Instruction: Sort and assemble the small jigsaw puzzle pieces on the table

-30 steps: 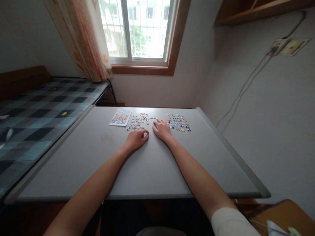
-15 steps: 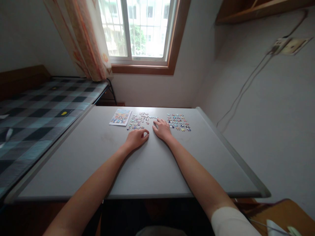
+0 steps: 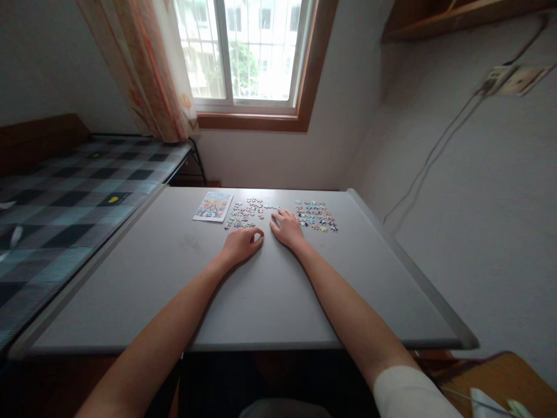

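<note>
My left hand [image 3: 242, 244] rests on the grey table with its fingers curled and thumb and forefinger meeting in a loop; whether a small thing sits at their tips I cannot make out. Just beyond it lies a loose group of jigsaw pieces [image 3: 242, 216]. My right hand [image 3: 287, 228] lies palm down, its fingers somewhat apart, beside a second group of jigsaw pieces [image 3: 317, 215] set out roughly in rows. A short joined strip of pieces [image 3: 271, 207] lies just past the right fingertips. Left of the pieces is a colourful picture card [image 3: 213, 207].
The table [image 3: 270, 307] has raised grey edges. A checked bed [image 3: 87, 191] stands along its left side, and a window [image 3: 256, 52] is behind it. At right, a cable [image 3: 429, 159] hangs from a wall socket; a wooden stool [image 3: 509, 380] is at lower right.
</note>
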